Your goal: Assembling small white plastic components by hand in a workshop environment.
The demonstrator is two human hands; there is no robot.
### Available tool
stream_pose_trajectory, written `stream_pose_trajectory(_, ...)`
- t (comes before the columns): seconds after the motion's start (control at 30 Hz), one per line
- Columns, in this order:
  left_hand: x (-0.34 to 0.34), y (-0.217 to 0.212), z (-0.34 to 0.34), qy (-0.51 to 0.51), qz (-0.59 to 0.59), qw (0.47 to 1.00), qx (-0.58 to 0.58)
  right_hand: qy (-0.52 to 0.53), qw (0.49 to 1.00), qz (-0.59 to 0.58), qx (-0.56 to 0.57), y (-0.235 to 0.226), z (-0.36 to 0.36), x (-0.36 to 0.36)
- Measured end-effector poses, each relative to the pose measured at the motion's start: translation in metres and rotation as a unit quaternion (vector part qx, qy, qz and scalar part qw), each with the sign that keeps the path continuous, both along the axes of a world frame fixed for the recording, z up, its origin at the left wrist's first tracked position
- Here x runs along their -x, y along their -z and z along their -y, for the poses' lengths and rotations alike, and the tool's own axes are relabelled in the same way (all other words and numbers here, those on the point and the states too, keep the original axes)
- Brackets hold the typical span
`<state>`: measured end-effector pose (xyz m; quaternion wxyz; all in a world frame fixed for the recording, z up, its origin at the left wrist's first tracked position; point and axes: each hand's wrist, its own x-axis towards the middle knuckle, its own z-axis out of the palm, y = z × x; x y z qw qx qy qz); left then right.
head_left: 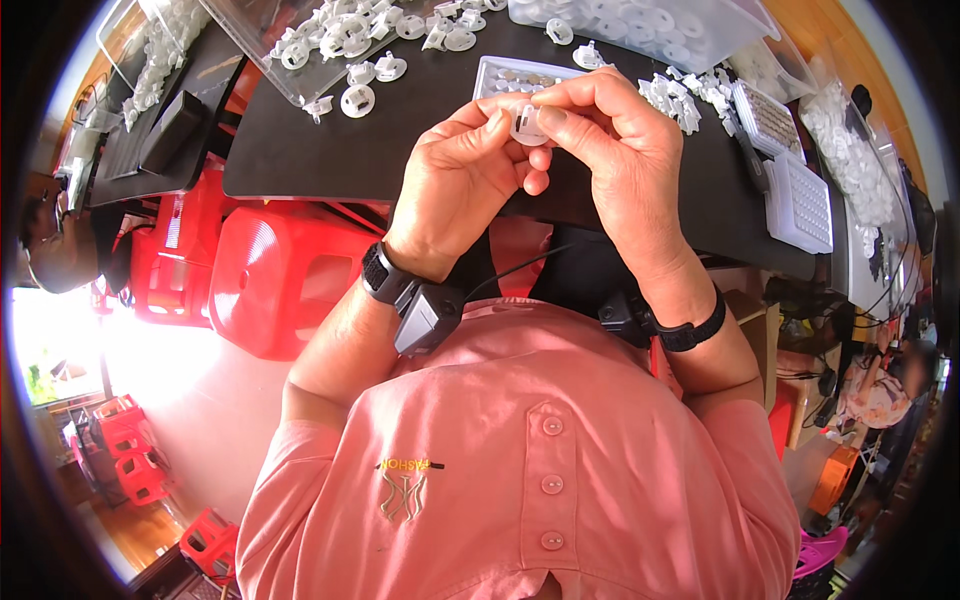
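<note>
Between both hands, above the near part of the black table (330,150), is a small round white plastic part (527,127) with a slot in its face. My left hand (455,170) pinches its left edge with thumb and fingertips. The thumb and forefinger of my right hand (625,140) grip its right side. Just beyond the hands a white tray (490,75) with small round pieces in its cells is partly hidden by my right hand. A single white part (588,56) lies beside that tray.
Loose white parts (350,30) are heaped at the far left. A clear plastic bin (650,35) of white discs stands at the back. On the right are more white parts (672,103) and white trays (800,205). Red stools (285,275) stand left of me.
</note>
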<state>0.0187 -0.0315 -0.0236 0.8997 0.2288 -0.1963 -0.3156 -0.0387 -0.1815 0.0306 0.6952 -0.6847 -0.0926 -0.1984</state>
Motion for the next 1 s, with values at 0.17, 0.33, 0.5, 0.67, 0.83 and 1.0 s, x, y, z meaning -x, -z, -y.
stream_pose_trajectory(0.17, 0.000, -0.001, 0.000, 0.000, -0.008, 1.000, -0.005, 0.027, 0.997, 0.039, 0.055, 0.001, -0.002, 0.000)
stream_pose_trajectory(0.33, 0.001, -0.002, 0.001, -0.006, -0.008, 1.000, -0.002, 0.032, 0.997, 0.044, 0.052, 0.007, -0.001, 0.002)
stream_pose_trajectory(0.5, 0.001, -0.002, 0.001, -0.008, -0.008, 1.000, -0.006, 0.022, 1.000, 0.007, -0.010, 0.008, -0.005, 0.003)
stream_pose_trajectory(0.67, 0.002, -0.003, 0.001, -0.012, -0.010, 1.000, -0.011, 0.048, 0.997, 0.031, 0.055, 0.008, -0.005, 0.003)
stream_pose_trajectory(0.83, 0.002, -0.002, 0.001, -0.014, 0.010, 0.999, -0.030, 0.085, 0.975, 0.112, 0.173, 0.007, -0.002, 0.003)
stream_pose_trajectory(1.0, 0.003, -0.002, 0.001, -0.022, 0.028, 0.998, -0.045, 0.084, 0.955, 0.139, 0.248, 0.006, 0.010, -0.002)
